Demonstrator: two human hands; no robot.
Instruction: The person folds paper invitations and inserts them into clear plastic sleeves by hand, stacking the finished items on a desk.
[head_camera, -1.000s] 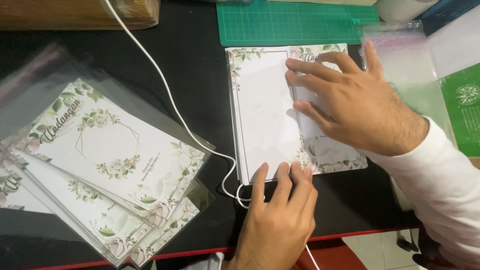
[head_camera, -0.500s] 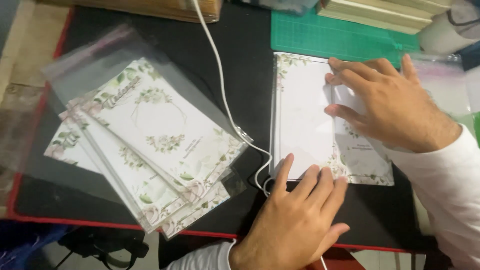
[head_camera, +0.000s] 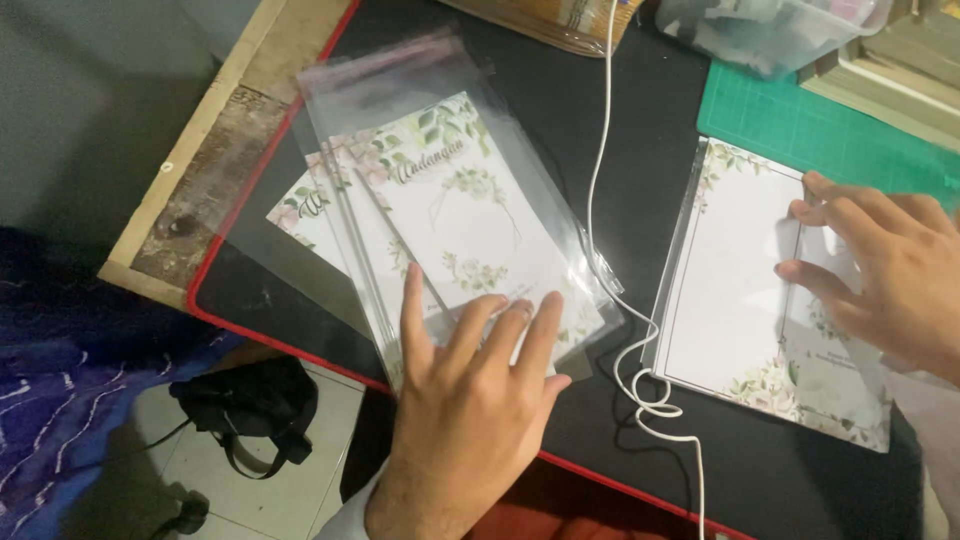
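Note:
My left hand (head_camera: 470, 385) lies flat, fingers spread, on the near edge of a fanned stack of floral cards in clear plastic sleeves (head_camera: 440, 210). My right hand (head_camera: 885, 270) rests with fingers apart on the right half of a white floral-bordered card (head_camera: 730, 280) that lies on the black mat (head_camera: 600, 120). A white cable (head_camera: 600, 190) runs down the mat between the stack and the card and coils near the card's lower left corner.
A green cutting mat (head_camera: 800, 125) lies behind the card. A clear plastic tub (head_camera: 770, 30) and stacked boards (head_camera: 890, 75) stand at the back right. The mat's red edge (head_camera: 260, 335) overhangs a wooden tabletop (head_camera: 200, 190); a black strap bag (head_camera: 250, 405) lies on the floor tiles.
My left hand has moved left, off the white card's lower edge and onto the sleeved stack. The view has swung left and down. My right hand stays on the card.

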